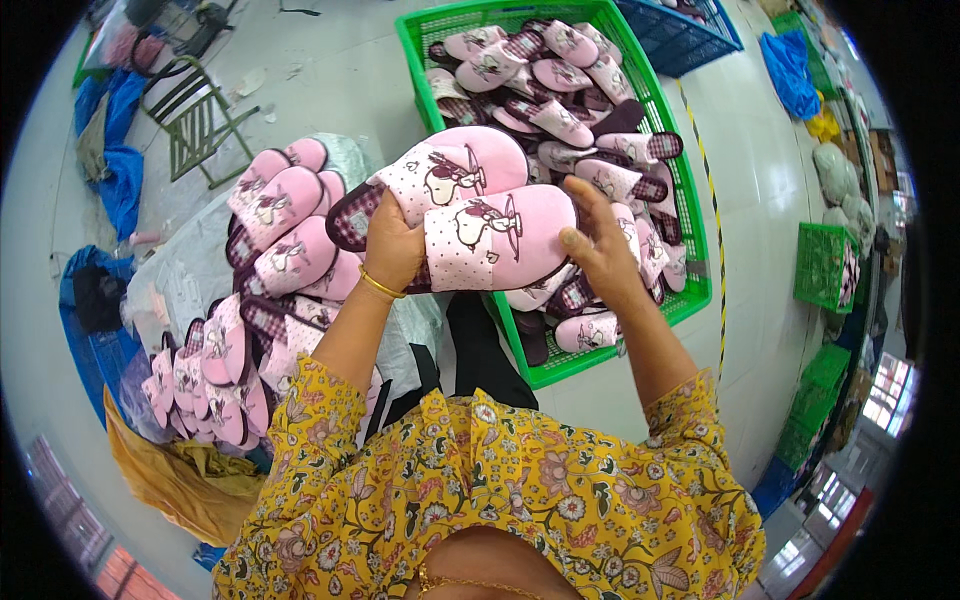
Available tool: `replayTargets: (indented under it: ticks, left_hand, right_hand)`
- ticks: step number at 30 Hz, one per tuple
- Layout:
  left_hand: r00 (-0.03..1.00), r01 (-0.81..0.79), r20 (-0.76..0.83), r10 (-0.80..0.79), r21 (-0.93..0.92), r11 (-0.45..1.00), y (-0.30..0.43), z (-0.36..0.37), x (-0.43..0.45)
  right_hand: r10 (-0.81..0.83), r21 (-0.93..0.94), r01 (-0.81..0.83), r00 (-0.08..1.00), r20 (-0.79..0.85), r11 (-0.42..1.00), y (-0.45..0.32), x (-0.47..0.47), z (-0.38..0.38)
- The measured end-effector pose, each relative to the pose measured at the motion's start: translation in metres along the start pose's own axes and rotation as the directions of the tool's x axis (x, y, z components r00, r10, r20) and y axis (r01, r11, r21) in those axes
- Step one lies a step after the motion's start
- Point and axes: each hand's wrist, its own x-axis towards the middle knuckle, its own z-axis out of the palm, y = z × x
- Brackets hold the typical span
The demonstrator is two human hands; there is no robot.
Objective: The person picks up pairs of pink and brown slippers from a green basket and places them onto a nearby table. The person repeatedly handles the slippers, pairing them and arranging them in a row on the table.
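A pair of pink slippers with a cartoon dog print is held up before me, the near slipper (499, 236) overlapping the far slipper (457, 169). My left hand (397, 244) grips the pair near the open heel ends, thumb on top. At the toe of the near slipper is my right hand (600, 244), its thumb and fingers against the rounded edge. Beyond and to the right, a green plastic crate (701, 255) holds many loose slippers of the same print. More slippers (289, 199) are stacked to the left on pale sheeting (184, 247).
A folding chair (199, 124) stands at the upper left, by blue plastic sheeting (120, 180). A blue crate (686, 37) adjoins the green one. Yellow-black floor tape (709, 187) runs at the right, with more green crates (825, 266) beyond. Orange cloth (165, 480) lies lower left.
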Motion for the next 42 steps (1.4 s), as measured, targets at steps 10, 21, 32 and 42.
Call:
replayTargets:
  ticks: [10,21,32,42]
  left_hand:
    - [0.982,-0.119,-0.150,0.115,-0.019,0.993,0.032,-0.070,-0.067]
    - [0.966,-0.217,-0.115,0.232,0.126,0.968,0.075,-0.130,-0.114]
    - [0.943,0.273,-0.123,-0.310,-0.250,0.929,0.077,-0.383,-0.115]
    - [0.799,0.535,-0.275,-0.534,-0.079,0.841,-0.051,-0.539,-0.045]
  right_hand:
    - [0.302,0.700,-0.346,0.934,0.191,0.625,0.003,-0.023,0.105]
    - [0.219,0.592,-0.502,0.847,0.484,0.631,-0.023,-0.028,0.152]
    - [0.411,0.373,-0.504,0.860,0.302,0.779,0.040,-0.029,0.165]
    - [0.683,0.202,-0.709,0.705,0.188,0.676,0.116,-0.054,0.135]
